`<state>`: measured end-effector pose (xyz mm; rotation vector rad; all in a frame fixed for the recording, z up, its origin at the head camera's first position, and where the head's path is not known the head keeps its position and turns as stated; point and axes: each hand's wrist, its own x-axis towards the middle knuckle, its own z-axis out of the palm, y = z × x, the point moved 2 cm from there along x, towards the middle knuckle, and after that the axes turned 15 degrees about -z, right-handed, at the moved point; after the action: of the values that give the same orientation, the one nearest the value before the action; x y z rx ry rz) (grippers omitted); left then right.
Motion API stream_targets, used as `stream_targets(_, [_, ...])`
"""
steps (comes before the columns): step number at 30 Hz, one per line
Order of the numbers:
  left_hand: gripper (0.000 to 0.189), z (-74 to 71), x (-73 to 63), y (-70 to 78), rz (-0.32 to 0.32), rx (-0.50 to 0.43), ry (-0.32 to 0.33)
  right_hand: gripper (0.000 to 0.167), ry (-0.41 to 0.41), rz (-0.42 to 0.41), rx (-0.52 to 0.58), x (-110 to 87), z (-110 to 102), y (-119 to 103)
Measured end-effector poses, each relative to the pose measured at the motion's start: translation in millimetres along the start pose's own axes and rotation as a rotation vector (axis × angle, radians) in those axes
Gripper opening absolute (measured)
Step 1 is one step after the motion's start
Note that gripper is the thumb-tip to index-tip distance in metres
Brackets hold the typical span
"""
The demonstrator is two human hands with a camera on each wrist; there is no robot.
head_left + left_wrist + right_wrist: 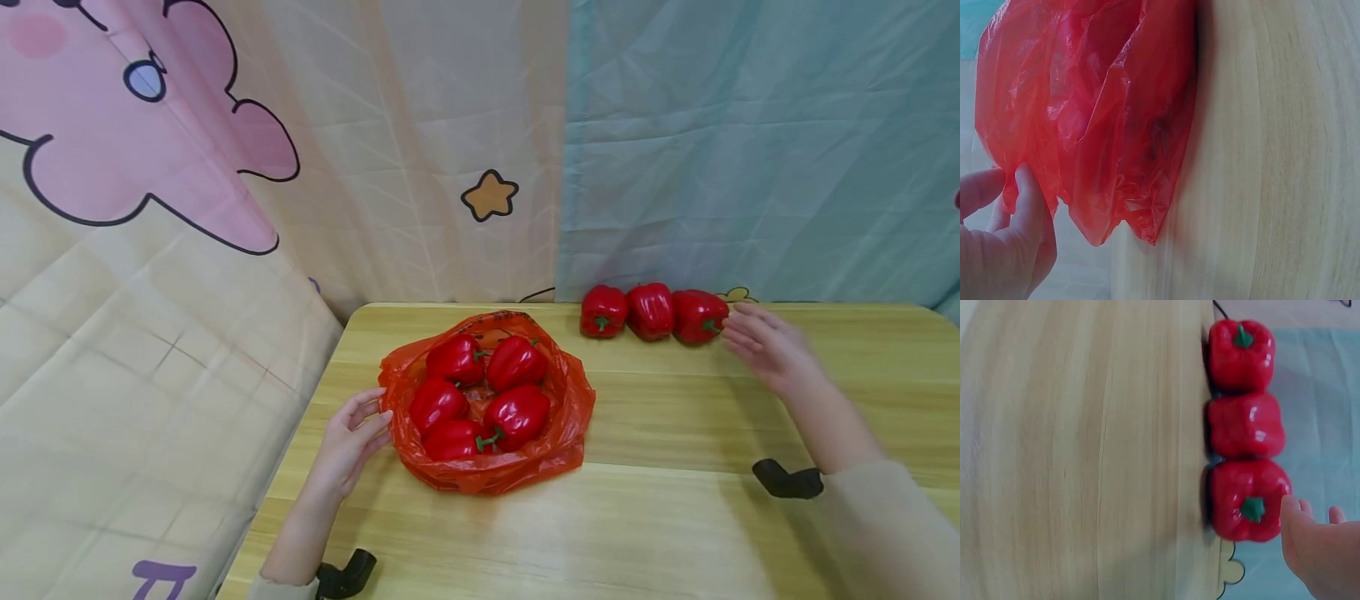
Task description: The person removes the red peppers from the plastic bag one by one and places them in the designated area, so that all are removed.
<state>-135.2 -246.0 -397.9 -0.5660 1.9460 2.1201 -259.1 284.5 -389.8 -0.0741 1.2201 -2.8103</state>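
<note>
A red plastic bag [570, 417] lies with its mouth spread wide, and several red bell peppers [517, 417] with green stems rest inside it. On the bag's left rim my left hand [351, 442] pinches a fold of plastic; the left wrist view shows the thumb and fingers round the bag's edge [1029, 137]. Three more red bell peppers stand in a row at the table's far edge. Beside the rightmost bell pepper [699, 317], my right hand [772, 346] has its fingers extended, the fingertips right at the pepper's side in the right wrist view.
The wooden table [645, 533] ends at a printed curtain [675, 150] behind the row. To the left hangs more pale printed cloth [112, 358]. The other two bell peppers, the middle one [650, 311] and the left one [603, 311], sit close together.
</note>
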Motion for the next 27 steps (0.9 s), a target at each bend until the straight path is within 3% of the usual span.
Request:
stream_targets(6, [0.039, 0.1, 0.1, -0.6, -0.001, 0.004, 0.0, 0.024, -0.166, -0.032, -0.136, -8.3, 19.8, 10.5])
stream_targets(11, [0.04, 0.2, 0.5, -0.3, -0.009, 0.01, 0.003, 0.026, -0.273, -0.037, -0.153, -11.6, 36.0, 20.1])
stream_targets(18, [0.04, 1.2, 1.0, 0.0, -0.014, 0.007, 0.005, 0.027, -0.334, -0.018, -0.236, -14.7, 60.0, 32.2])
stream_targets(27, [0.039, 1.4, 0.9, 0.2, -0.013, 0.008, 0.003, 0.026, -0.347, -0.005, -0.49, -19.9, 85.6, 49.1])
